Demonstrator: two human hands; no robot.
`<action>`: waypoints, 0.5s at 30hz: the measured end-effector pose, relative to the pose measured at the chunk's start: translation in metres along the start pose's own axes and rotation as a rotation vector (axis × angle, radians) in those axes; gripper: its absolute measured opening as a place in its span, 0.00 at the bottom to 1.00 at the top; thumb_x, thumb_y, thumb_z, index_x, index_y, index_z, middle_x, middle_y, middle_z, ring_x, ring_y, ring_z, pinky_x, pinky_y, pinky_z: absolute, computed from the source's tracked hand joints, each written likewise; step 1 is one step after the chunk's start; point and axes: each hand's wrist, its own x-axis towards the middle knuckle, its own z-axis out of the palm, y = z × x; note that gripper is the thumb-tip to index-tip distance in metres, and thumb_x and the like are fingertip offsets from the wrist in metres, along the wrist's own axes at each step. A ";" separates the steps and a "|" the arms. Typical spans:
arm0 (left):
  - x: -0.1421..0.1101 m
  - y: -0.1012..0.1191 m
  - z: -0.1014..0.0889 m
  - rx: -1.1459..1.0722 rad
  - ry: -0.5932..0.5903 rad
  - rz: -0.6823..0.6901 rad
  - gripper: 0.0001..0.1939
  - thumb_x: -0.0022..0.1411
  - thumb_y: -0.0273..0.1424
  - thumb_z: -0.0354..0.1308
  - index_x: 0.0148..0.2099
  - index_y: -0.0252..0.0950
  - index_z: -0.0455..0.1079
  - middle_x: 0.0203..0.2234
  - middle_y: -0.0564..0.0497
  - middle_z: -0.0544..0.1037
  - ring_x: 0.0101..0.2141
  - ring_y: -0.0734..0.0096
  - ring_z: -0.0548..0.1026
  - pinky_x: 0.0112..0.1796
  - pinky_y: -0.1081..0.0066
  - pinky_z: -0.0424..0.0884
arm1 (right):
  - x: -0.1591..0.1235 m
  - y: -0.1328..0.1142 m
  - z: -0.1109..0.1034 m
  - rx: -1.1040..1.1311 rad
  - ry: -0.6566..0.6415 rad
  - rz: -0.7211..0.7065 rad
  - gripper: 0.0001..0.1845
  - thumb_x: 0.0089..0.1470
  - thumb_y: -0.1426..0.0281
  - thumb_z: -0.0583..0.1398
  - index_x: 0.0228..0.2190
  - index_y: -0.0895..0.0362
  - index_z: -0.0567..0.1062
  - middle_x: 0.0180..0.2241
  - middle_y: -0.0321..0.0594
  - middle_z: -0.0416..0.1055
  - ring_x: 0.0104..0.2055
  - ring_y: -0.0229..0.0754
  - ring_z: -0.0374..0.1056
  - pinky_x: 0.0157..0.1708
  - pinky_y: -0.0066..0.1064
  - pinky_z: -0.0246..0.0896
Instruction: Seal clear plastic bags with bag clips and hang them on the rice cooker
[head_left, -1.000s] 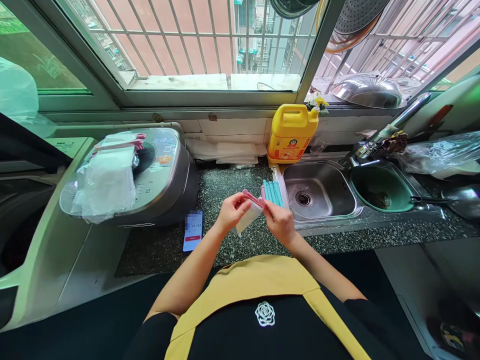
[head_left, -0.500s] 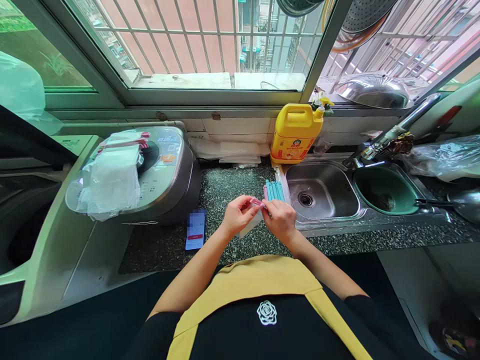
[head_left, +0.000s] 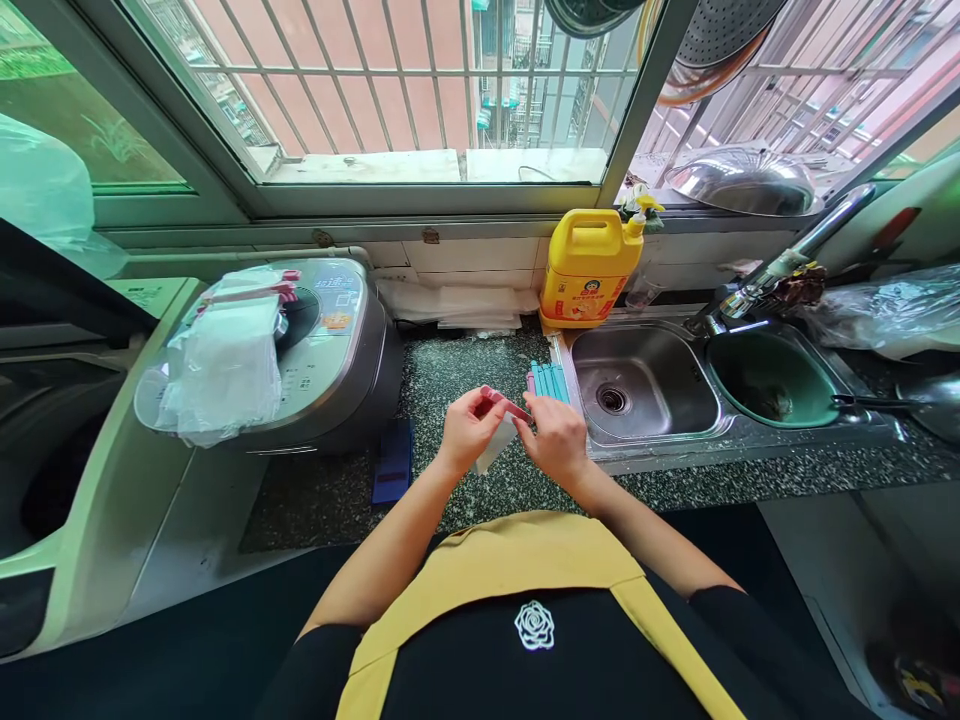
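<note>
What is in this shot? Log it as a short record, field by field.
left hand: fingers pinch one end of the pink clip
right hand: fingers pinch the clip's other end
bag: small white bag hanging below the clip
counter: dark speckled stone
spare clips: teal, lying by the sink's left edge
sink: steel, drain in view
bottle: yellow, behind the sink
cooker: left, bags on its lid
phone: flat beside the cooker
</note>
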 end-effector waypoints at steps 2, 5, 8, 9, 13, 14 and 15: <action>0.002 -0.001 -0.003 -0.132 0.015 -0.068 0.17 0.49 0.43 0.59 0.26 0.33 0.67 0.19 0.54 0.68 0.22 0.79 0.63 0.25 0.76 0.61 | -0.003 0.005 0.002 0.100 0.042 -0.017 0.13 0.57 0.64 0.53 0.38 0.58 0.73 0.34 0.43 0.74 0.36 0.41 0.67 0.34 0.31 0.56; 0.005 -0.005 -0.005 -0.292 0.000 -0.173 0.19 0.43 0.45 0.63 0.26 0.32 0.66 0.19 0.55 0.67 0.21 0.80 0.63 0.24 0.76 0.61 | -0.007 0.009 0.005 0.195 0.082 -0.054 0.11 0.57 0.67 0.53 0.35 0.57 0.73 0.32 0.41 0.74 0.35 0.39 0.67 0.35 0.29 0.58; 0.008 -0.013 -0.004 -0.376 -0.012 -0.255 0.21 0.40 0.45 0.64 0.24 0.32 0.65 0.18 0.56 0.66 0.20 0.81 0.62 0.24 0.76 0.60 | -0.011 0.010 0.009 0.195 0.073 -0.060 0.10 0.57 0.68 0.53 0.34 0.58 0.73 0.31 0.41 0.74 0.34 0.39 0.67 0.35 0.29 0.57; 0.009 -0.017 -0.003 -0.389 -0.020 -0.276 0.21 0.39 0.45 0.64 0.24 0.32 0.64 0.17 0.57 0.66 0.19 0.81 0.61 0.24 0.77 0.60 | -0.013 0.011 0.012 0.182 0.052 -0.056 0.10 0.57 0.68 0.53 0.34 0.58 0.73 0.30 0.41 0.73 0.34 0.39 0.67 0.34 0.29 0.57; 0.008 -0.039 0.007 -0.383 -0.084 -0.362 0.22 0.37 0.46 0.64 0.21 0.33 0.61 0.15 0.59 0.62 0.18 0.83 0.58 0.22 0.78 0.55 | -0.027 0.015 0.030 0.081 -0.084 -0.024 0.10 0.56 0.67 0.54 0.30 0.58 0.73 0.27 0.40 0.72 0.30 0.38 0.65 0.31 0.29 0.52; 0.008 -0.046 0.010 -0.374 -0.104 -0.388 0.23 0.36 0.46 0.64 0.21 0.33 0.60 0.15 0.59 0.61 0.18 0.83 0.57 0.22 0.78 0.54 | -0.032 0.016 0.035 0.050 -0.122 -0.014 0.11 0.55 0.67 0.54 0.28 0.58 0.73 0.26 0.40 0.71 0.29 0.38 0.64 0.29 0.29 0.51; 0.007 -0.052 0.013 -0.363 -0.126 -0.415 0.24 0.35 0.47 0.64 0.20 0.33 0.59 0.14 0.60 0.60 0.18 0.83 0.56 0.22 0.78 0.53 | -0.037 0.018 0.040 0.019 -0.159 -0.003 0.10 0.54 0.67 0.55 0.26 0.59 0.72 0.25 0.40 0.71 0.28 0.38 0.64 0.29 0.29 0.50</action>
